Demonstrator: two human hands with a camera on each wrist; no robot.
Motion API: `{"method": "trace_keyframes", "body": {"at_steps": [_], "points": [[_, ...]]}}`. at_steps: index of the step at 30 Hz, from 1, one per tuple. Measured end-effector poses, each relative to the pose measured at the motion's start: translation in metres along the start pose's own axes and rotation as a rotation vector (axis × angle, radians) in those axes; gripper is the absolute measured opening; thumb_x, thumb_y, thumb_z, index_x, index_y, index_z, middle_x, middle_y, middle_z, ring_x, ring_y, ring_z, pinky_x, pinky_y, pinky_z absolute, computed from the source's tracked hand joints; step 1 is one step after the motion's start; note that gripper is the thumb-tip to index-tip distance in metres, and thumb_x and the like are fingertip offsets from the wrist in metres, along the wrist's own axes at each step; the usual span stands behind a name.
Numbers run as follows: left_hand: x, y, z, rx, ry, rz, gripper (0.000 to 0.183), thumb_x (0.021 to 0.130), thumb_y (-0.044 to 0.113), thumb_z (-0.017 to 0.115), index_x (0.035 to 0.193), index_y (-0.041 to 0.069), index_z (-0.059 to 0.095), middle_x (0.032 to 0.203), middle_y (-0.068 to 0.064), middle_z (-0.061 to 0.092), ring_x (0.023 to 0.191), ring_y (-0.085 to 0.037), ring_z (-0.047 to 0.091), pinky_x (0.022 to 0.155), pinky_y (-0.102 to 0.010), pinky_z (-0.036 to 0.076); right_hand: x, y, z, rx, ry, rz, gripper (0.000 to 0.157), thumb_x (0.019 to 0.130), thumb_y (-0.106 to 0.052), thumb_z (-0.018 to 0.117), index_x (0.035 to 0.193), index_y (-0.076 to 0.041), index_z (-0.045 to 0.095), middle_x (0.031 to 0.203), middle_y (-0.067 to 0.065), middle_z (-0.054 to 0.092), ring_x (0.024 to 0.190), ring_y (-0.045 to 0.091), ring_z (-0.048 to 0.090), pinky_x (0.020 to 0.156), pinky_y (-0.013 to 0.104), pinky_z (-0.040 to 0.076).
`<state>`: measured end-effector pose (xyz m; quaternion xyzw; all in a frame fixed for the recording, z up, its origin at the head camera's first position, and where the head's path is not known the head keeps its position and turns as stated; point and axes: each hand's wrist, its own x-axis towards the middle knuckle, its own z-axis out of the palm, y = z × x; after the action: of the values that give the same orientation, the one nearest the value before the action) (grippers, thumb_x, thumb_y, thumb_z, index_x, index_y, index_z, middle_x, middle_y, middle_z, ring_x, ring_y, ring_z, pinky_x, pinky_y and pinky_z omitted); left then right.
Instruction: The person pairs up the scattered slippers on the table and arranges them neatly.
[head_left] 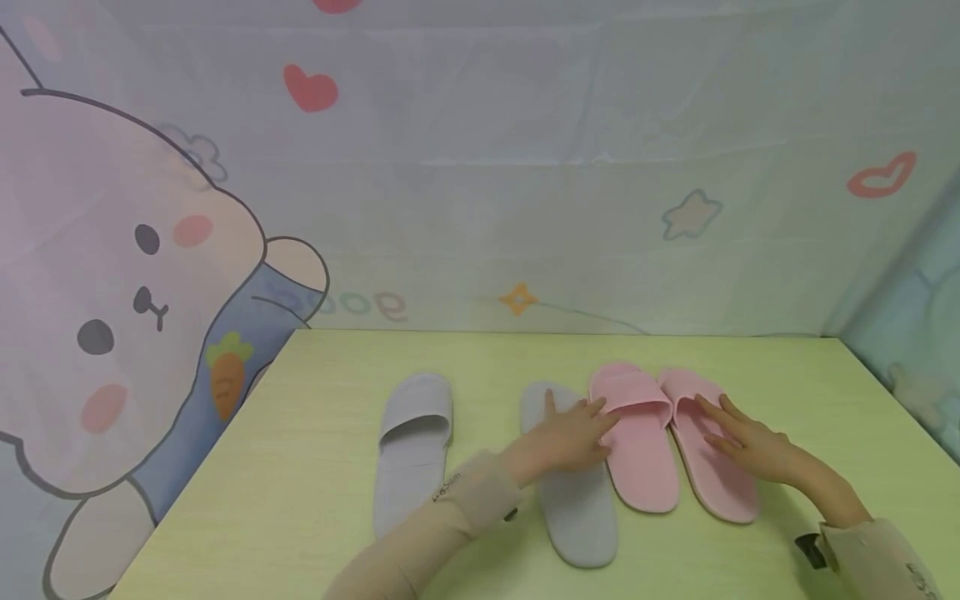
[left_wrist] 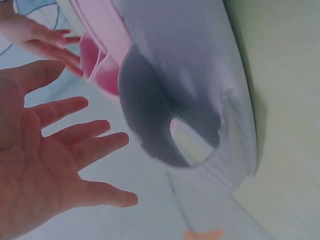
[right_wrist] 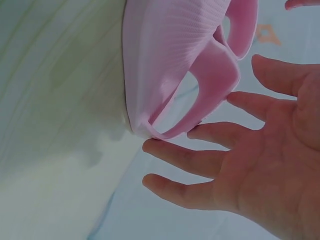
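Note:
Two grey slippers and two pink slippers lie on the table with their toes toward the back. My left hand (head_left: 570, 437), fingers spread, is over the right grey slipper (head_left: 581, 521) and hides part of its strap. In the left wrist view that palm faces the grey slipper's strap (left_wrist: 145, 100), with the fingers apart from it. My right hand (head_left: 761, 450) reaches over the right pink slipper (head_left: 723, 487). The right wrist view puts its spread fingertips right at the edge of the pink strap (right_wrist: 215, 75). Between the hands sits the left pink slipper (head_left: 645, 467).
The left grey slipper (head_left: 414, 467) lies apart from the others, partly behind my left sleeve (head_left: 457, 517). A pale green table (head_left: 285, 500) bears all the slippers. Behind it hangs a cloth backdrop (head_left: 487, 208) printed with a cartoon animal and hearts.

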<state>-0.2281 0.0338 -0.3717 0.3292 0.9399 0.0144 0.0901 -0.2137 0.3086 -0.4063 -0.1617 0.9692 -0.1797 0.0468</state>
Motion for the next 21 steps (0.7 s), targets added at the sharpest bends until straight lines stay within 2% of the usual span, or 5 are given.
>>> {"method": "trace_keyframes", "body": {"at_steps": [5,10,14,17,21], "points": [[-0.016,-0.016,-0.005,-0.028,0.057,0.0,0.048,0.093,0.036,0.043,0.138,0.025,0.032,0.146,0.0,0.029,0.133,-0.022,0.031,0.103,-0.063,0.012,0.0,-0.003,-0.001,-0.024,0.01,-0.003,0.057,0.093,-0.031,0.043,0.141,-0.009,0.021,0.133,0.041,0.022,0.102,0.06,0.044,0.07,0.074,0.03],[-0.038,-0.03,-0.008,-0.029,0.129,0.02,0.048,0.092,0.037,0.044,0.137,0.022,0.035,0.144,-0.004,0.033,0.131,-0.024,0.034,0.102,-0.064,0.013,0.002,-0.01,-0.002,-0.079,0.051,-0.031,0.055,0.093,-0.03,0.044,0.141,-0.012,0.023,0.132,0.041,0.026,0.099,0.06,0.045,0.066,0.065,0.037],[-0.058,-0.041,-0.008,-0.022,0.15,0.016,0.047,0.093,0.036,0.043,0.137,0.022,0.035,0.144,-0.004,0.033,0.132,-0.023,0.033,0.102,-0.063,0.014,0.003,-0.019,-0.003,-0.119,0.099,-0.07,0.052,0.092,-0.028,0.046,0.139,-0.012,0.03,0.132,0.038,0.03,0.104,0.058,0.044,0.068,0.067,0.036],[-0.074,-0.052,-0.008,-0.054,0.161,0.0,0.047,0.093,0.036,0.042,0.137,0.02,0.035,0.144,-0.006,0.033,0.133,-0.024,0.032,0.102,-0.064,0.012,0.003,-0.027,-0.003,-0.133,0.114,-0.081,0.049,0.092,-0.029,0.046,0.136,-0.011,0.033,0.133,0.036,0.031,0.108,0.057,0.042,0.071,0.069,0.035],[-0.093,-0.066,-0.007,-0.082,0.191,-0.021,0.047,0.093,0.033,0.044,0.137,0.018,0.036,0.144,-0.009,0.032,0.133,-0.028,0.031,0.101,-0.066,0.01,0.003,-0.037,-0.005,-0.132,0.123,-0.081,0.049,0.093,-0.03,0.044,0.137,-0.012,0.032,0.135,0.033,0.031,0.111,0.057,0.039,0.075,0.07,0.032]]}}
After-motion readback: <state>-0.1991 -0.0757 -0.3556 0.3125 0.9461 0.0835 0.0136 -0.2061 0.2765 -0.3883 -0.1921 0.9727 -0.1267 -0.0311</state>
